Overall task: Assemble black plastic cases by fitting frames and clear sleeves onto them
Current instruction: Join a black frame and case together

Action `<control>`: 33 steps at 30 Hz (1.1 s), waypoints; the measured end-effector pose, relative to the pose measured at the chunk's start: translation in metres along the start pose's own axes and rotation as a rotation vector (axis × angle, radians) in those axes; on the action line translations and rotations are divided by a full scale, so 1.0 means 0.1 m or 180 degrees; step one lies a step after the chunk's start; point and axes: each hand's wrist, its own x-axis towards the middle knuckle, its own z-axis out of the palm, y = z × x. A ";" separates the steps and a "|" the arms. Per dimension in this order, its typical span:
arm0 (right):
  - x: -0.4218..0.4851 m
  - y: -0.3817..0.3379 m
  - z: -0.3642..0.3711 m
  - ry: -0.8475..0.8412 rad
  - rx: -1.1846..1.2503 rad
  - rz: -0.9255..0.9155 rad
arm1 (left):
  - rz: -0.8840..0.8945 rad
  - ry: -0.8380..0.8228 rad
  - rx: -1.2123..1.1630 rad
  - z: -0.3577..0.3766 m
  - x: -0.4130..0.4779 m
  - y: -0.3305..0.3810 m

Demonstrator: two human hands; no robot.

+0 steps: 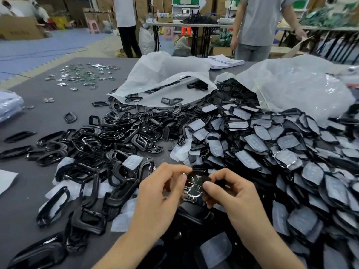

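A small black plastic case (195, 186) with a shiny clear film on it is held between both hands just above the table's near edge. My left hand (158, 193) pinches its left side with thumb and fingertips. My right hand (232, 193) pinches its right side, fingers curled round the edge. A heap of glossy black frames (108, 140) spreads to the left and ahead. A large pile of black cases with pale protective film (272, 150) covers the right side. Part of the held case is hidden by my fingers.
Two open white plastic bags (167, 74) (295, 82) spill parts at the back of the grey table (58, 101). Small shiny pieces (83, 74) lie scattered far left. A paper stack (225, 62) sits at the far edge. Two people stand beyond the table.
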 end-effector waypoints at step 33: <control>0.10 0.04 -0.08 0.0652 0.1243 0.0270 | -0.0614 0.0013 -0.1298 0.03 0.03 -0.03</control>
